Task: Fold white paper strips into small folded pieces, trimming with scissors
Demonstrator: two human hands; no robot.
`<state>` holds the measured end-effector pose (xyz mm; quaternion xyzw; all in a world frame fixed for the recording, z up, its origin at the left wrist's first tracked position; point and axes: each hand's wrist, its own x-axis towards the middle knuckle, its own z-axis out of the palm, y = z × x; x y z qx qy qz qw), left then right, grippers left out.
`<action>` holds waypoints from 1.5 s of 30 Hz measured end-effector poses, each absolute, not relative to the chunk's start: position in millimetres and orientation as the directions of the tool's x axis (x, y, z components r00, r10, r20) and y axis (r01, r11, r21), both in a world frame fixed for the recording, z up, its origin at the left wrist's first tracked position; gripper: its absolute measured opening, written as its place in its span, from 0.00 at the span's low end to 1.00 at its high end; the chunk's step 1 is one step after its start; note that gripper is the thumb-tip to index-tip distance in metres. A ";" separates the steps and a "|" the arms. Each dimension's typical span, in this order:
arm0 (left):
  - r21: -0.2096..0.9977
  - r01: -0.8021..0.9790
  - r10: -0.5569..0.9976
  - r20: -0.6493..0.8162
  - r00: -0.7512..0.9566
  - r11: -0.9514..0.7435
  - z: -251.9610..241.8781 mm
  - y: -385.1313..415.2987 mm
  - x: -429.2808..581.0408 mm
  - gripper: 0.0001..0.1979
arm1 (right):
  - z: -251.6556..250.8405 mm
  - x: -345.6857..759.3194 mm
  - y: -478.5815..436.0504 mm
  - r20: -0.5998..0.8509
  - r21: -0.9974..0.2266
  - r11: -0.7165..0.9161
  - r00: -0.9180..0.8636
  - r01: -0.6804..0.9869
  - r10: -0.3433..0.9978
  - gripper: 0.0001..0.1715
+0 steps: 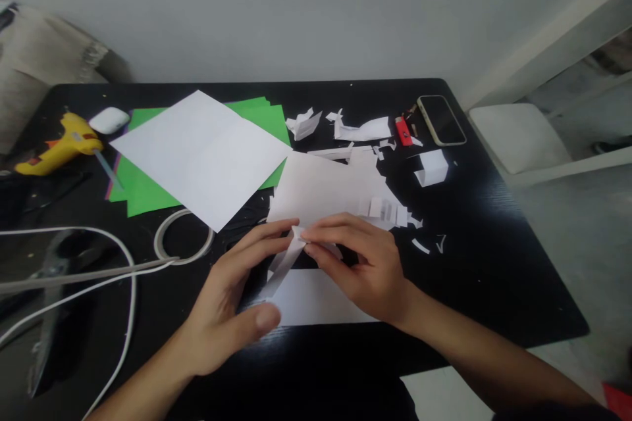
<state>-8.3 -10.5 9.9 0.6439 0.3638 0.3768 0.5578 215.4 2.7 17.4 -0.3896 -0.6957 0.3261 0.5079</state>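
Note:
Both hands meet over the near middle of a black table [494, 256]. My left hand [232, 296] pinches one end of a narrow white paper strip [284, 266] between fingertips, thumb held low. My right hand [360, 263] pinches the same strip from the other side, fingers curled down. The strip runs diagonally under the fingers. Below the hands lies a white paper sheet [316, 299]. Just beyond them sits another white sheet [320, 187] with cut, folded tabs [388, 210] at its right edge.
A large white sheet [202, 154] lies on green paper [143, 191] at back left, by a yellow glue gun [59, 145] and white cables [128, 276]. Paper scraps [355, 128], a red lighter [403, 130], a phone [441, 120] and a folded paper piece [433, 168] lie at back right.

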 end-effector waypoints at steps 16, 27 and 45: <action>0.989 0.144 0.989 -0.062 0.132 0.042 9.8 -15.0 8.0 0.04 | 7.4 209.1 -4.1 0.381 -0.894 0.413 -0.193 0.174 0.904 0.13; 0.989 0.124 0.987 -0.100 0.128 0.084 13.5 -14.9 9.6 0.03 | 6.0 207.9 -4.8 0.226 -0.965 0.246 -0.190 0.088 0.956 0.12; 0.872 0.322 0.902 0.252 0.351 -0.369 12.7 -16.8 5.8 0.16 | 14.4 215.6 8.4 -0.390 -0.768 -0.534 -0.402 -0.354 0.828 0.09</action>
